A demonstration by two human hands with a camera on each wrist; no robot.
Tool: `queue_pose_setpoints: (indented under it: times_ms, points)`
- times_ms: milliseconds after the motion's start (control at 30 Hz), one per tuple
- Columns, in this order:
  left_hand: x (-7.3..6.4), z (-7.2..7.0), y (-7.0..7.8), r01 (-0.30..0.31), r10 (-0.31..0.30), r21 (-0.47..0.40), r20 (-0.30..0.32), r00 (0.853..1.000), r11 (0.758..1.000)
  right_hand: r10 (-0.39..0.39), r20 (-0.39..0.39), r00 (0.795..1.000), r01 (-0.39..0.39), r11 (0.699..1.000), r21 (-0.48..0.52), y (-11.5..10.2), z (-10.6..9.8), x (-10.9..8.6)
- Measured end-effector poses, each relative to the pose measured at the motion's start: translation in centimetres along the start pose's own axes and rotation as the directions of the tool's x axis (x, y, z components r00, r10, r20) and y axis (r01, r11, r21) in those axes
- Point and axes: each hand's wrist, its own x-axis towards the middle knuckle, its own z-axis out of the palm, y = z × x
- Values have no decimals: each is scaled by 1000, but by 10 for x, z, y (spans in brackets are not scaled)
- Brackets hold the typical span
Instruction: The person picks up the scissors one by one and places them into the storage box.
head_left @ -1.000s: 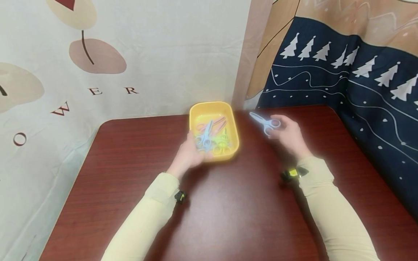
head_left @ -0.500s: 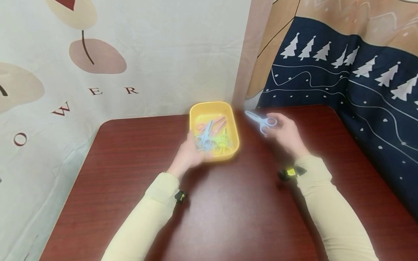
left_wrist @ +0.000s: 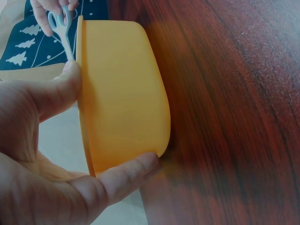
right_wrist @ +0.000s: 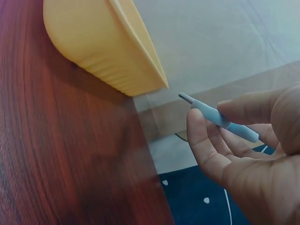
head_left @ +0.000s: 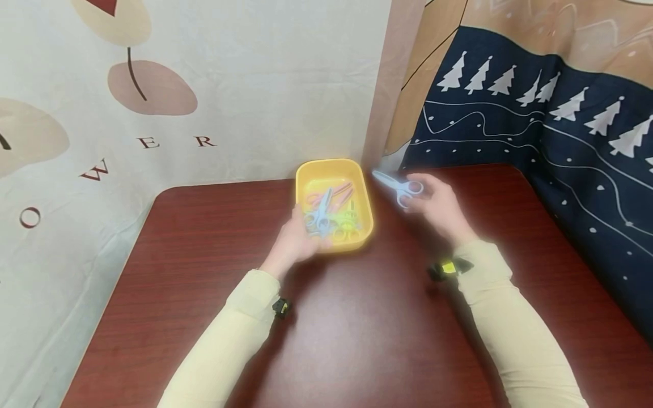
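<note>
A yellow plastic box (head_left: 334,165) stands near the table's back edge, holding blue scissors (head_left: 323,211), pink scissors (head_left: 340,194) and yellow-green scissors (head_left: 348,222). My left hand (head_left: 294,238) grips its near-left corner. In the left wrist view the thumb lies on the rim of the box (left_wrist: 124,93) and a finger presses along its outer wall. To the right of the box, my right hand (head_left: 439,207) pinches another pair of light blue scissors (head_left: 398,187) by the handle loops. Their blades point up and left at the box's right rim, and they are held above the table.
The dark red-brown wooden table (head_left: 326,334) extends in front of and on both sides of the box. A pale printed cloth (head_left: 255,85) hangs behind it. At the right hangs a navy cloth (head_left: 510,124) with white trees.
My right hand has moved left with the light blue scissors, bringing the blades closer to the box. The left hand and the box have stayed in place.
</note>
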Motion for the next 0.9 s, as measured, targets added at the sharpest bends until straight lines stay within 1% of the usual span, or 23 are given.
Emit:
queue_pose_setpoints:
  times_ms: [267,500,633,900]
  points:
    - [0,0,-1,-19,19,2,-4,1000,1000,-1,9,1000,0,1000,20,-6,9,3]
    - [0,0,0,-9,9,2,4,1000,1000,7,22,1000,-7,1000,-7,-8,17,5]
    - [0,-1,-1,-9,9,0,2,1000,1000,15,31,999,-15,1000,1,-11,21,7]
    - [0,-1,-1,-30,30,-7,-5,1000,1000,5,41,999,-6,1000,23,-14,29,10]
